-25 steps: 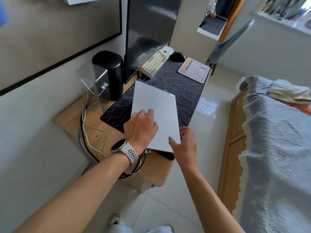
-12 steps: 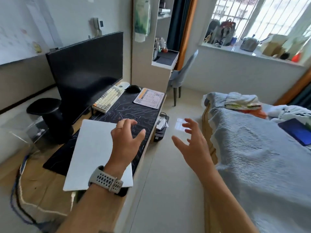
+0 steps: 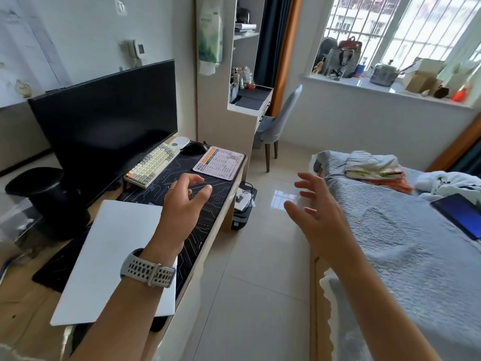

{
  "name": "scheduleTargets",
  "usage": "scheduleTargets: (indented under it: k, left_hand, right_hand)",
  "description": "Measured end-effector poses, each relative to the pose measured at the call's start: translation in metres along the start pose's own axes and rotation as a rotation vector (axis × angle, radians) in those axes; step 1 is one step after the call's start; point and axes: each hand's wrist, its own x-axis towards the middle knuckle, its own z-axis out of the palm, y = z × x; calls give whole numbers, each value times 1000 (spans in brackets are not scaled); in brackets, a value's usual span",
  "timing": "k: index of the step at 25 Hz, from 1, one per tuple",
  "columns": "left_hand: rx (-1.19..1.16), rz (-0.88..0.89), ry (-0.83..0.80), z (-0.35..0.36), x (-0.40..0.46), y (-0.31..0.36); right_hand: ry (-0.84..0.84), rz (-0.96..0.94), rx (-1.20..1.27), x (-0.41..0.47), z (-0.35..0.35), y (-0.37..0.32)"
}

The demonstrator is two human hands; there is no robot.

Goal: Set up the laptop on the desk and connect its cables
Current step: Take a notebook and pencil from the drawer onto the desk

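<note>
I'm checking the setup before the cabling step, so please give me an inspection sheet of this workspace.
Surface: light wooden desk carrying a long black circuit-print desk mat.
Job's things: closed white laptop lies flat on the mat at the desk's near end.
Clutter: black monitor, cream keyboard, black mouse, printed white and orange card, black cylinder.
Hands: left hand open above the mat, wearing a grey perforated watch strap; right hand open over the floor; neither holds anything.
Cables: none seen plugged into the laptop.
Surroundings: bed with blue-grey quilt, grey chair, barred window.
</note>
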Motion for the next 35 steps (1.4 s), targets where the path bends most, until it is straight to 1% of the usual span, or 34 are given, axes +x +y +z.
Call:
scheduleTargets:
  k: [6,10,13,17,20,25,28,33,35]
  left_hand:
    - [-24,-94,-1,35,57,-32]
    - [-47,-150,18,61,114,-55]
    - [-67,-220,51,76,163,-63]
    - [-79,-259,49,97,224,-57]
    - [-84,-279,72,112,253,-54]
    - [-76,-348,253,129,273,-61]
    - [-56,-396,435,143,271,-59]
    - [-27,-464,699,168,263,-47]
    - [-16,-476,771,173,253,-43]
  right_hand:
    - [-84,7,-34,50,6,47]
    - [-88,10,105,122,18,73]
    - [-98,50,189,185,24,91]
    - [-66,28,305,259,15,111]
    - [-84,21,368,302,12,129]
    - [-215,64,559,366,20,162]
    - [-343,57,639,403,25,170]
    - [-600,-44,641,460,35,173]
    - [-660,-63,639,476,45,169]
